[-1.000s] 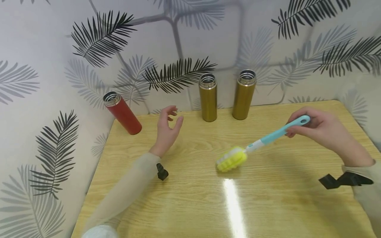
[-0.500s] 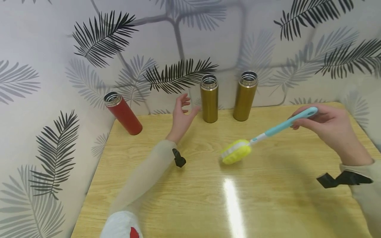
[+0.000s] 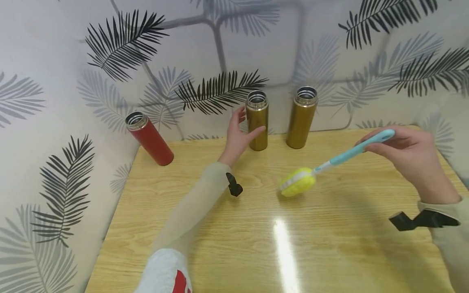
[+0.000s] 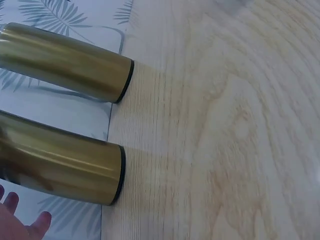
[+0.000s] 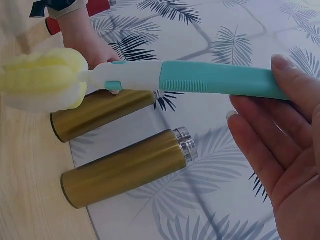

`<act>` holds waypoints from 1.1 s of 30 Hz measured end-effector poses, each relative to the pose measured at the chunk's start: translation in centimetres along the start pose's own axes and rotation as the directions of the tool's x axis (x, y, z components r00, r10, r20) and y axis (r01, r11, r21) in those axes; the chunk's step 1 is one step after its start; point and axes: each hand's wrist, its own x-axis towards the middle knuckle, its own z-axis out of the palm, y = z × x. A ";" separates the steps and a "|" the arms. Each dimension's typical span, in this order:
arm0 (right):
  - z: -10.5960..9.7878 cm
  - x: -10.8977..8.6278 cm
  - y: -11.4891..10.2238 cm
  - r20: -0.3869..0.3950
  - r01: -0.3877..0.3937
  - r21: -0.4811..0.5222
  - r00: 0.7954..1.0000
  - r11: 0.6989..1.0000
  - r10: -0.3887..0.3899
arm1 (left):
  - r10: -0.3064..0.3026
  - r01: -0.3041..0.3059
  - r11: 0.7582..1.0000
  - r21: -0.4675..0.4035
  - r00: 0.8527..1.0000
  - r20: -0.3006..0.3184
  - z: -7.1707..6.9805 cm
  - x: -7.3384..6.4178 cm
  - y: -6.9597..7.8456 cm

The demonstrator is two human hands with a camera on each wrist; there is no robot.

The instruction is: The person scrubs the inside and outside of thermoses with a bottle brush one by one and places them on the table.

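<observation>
My left hand (image 3: 237,137) is at the left gold bottle (image 3: 259,117), its thumb crossing in front of the bottle and its fingers on the left side. In the left wrist view the fingers (image 4: 17,227) are spread, with a gap between them and the gold bottle (image 4: 75,167). My right hand (image 3: 414,158) pinches a bottle brush (image 3: 349,154) by the end of its turquoise handle (image 5: 215,80). The brush's yellow and white sponge head (image 3: 298,182) points left and down, above the table. Both gold bottles stand upright and uncapped.
A second gold bottle (image 3: 301,122) stands to the right of the first. An uncapped red bottle (image 3: 152,142) is at the back left. Behind the wooden table (image 3: 234,228) rises a wall (image 3: 264,49) with a leaf pattern.
My left hand has moved right and away from me, up to the left gold bottle. The brush has shifted slightly right and its sponge head has risen. The bottles stay in place.
</observation>
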 end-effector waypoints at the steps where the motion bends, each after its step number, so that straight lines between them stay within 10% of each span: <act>1: 0.0 0.0 -0.1 0.000 -0.006 -0.015 1.000 1.000 0.006 | 0.000 0.000 1.000 -0.012 1.000 -0.002 0.2 0.2 0.0; 18: 0.3 0.1 0.2 0.016 0.019 0.157 1.000 0.987 -0.022 | -0.025 0.025 1.000 -0.005 1.000 -0.018 0.9 0.1 0.9; 33: -0.4 -0.1 0.8 -0.053 0.056 0.215 0.998 0.975 -0.046 | -0.045 0.046 0.999 -0.020 0.998 0.036 0.1 -4.3 3.1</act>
